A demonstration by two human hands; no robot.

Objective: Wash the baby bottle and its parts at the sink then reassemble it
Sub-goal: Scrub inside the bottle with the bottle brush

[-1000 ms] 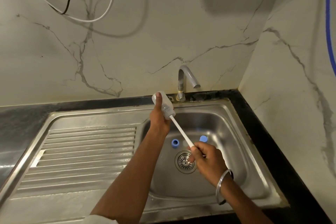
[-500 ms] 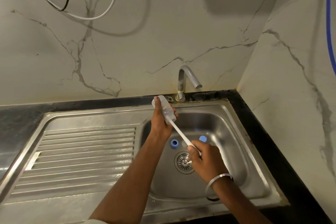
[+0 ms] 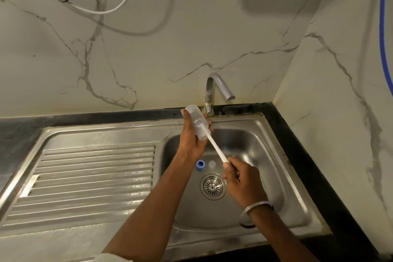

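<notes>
1. The drainboard (image 3: 93, 178) fills the left of the steel sink unit, its ridges bare; the dark counter (image 3: 19, 132) borders it at 9 o'clock.
2. The left hand (image 3: 192, 144) holds the clear baby bottle (image 3: 196, 122) above the basin's 11 o'clock corner, fingers (image 3: 209, 127) clenched around its body. The bottle is tilted, base up toward the wall, mouth pointing down and to the right.
3. Inside the bottle sits the bristle end of the bottle brush (image 3: 215, 148); its white stem runs out of the mouth toward 5 o'clock.
4. The basin (image 3: 265, 176) holds three loose parts on its floor: a blue ring (image 3: 200, 165) at 10 o'clock from the drain strainer (image 3: 213, 186), a small clear piece (image 3: 212, 164) just beside it at 12 o'clock, and a blue piece (image 3: 233, 157) mostly hidden behind the right hand, so its shape is unclear.
5. The right hand (image 3: 242, 178) grips the lower end of the brush stem, fingers closed on it, above the strainer's right edge. A metal bangle (image 3: 256, 211) hangs on that wrist.
6. The faucet (image 3: 217, 88) stands at the basin's 12 o'clock edge, spout bent to the right, just beside the bottle's raised base; no water can be seen running.
7. On the marble wall, black and white cables (image 3: 119, 4) loop at upper left, and a blue cable (image 3: 385, 34) runs down the far right wall.
</notes>
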